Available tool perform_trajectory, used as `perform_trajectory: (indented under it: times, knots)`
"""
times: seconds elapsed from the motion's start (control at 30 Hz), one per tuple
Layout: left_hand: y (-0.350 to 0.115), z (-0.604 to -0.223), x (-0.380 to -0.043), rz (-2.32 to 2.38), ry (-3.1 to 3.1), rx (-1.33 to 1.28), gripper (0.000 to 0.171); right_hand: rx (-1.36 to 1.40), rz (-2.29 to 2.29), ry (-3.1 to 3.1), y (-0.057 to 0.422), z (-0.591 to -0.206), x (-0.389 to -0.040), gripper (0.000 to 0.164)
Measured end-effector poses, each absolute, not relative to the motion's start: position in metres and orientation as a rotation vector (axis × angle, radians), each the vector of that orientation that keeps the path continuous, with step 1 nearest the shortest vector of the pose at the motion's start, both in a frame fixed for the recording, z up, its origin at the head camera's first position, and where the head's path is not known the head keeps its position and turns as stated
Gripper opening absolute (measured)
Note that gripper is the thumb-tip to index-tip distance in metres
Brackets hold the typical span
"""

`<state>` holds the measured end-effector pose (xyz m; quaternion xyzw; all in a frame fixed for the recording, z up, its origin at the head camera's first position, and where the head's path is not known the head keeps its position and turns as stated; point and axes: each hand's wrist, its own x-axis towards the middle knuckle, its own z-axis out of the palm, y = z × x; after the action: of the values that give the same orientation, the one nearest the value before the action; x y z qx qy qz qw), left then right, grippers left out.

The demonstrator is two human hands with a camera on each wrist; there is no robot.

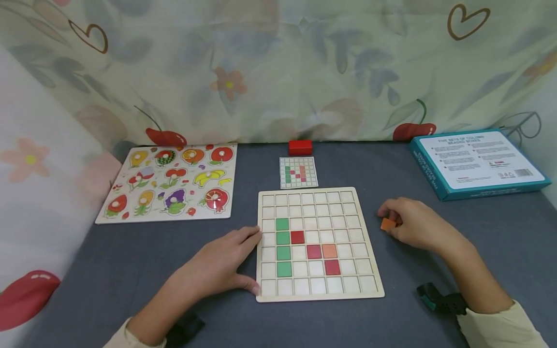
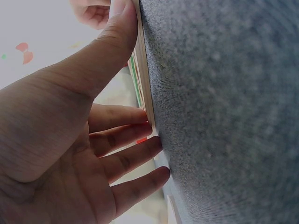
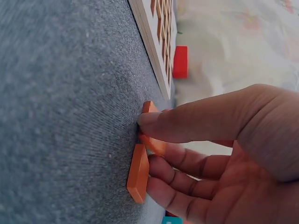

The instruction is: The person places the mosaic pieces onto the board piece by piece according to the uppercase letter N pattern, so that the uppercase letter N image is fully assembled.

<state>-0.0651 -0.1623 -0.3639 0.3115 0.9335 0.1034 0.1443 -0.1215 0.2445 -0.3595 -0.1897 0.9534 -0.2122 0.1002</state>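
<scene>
The wooden grid board [image 1: 378, 289] lies flat on the cloth, with green, red and orange square tiles set in some cells. My left hand [image 1: 219, 263] rests against its left edge, fingertips near the middle and thumb near the lower corner. In the left wrist view its fingers are straight. Right of the board, my right hand [image 1: 413, 224] is low over the cloth and pinches an orange tile [image 3: 155, 145] between thumb and fingers. A second orange tile [image 3: 138, 173] lies right beside it, under the other fingertips. The fingers partly cover the held tile.
Behind the board lie a small pattern card [image 1: 298, 184] and a red block [image 1: 300, 148]. A fruit picture board [image 1: 200, 203] is at the back left. On the back right lies a teal box [image 1: 491, 164]. A patterned curtain [image 1: 278, 96] hangs along the far edge.
</scene>
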Motion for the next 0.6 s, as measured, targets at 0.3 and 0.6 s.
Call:
perform_trajectory:
  times: [0.3,0.6]
  knots:
    - [-0.162,-0.364,-0.066,0.301,2.692,0.901,0.109,-0.566,-0.656,2.827,0.24,-0.359,-0.12,0.018]
    - [-0.162,-0.364,-0.066,0.303,2.69,0.897,0.109,-0.482,-0.82,2.78,0.232,-0.349,-0.114,0.017]
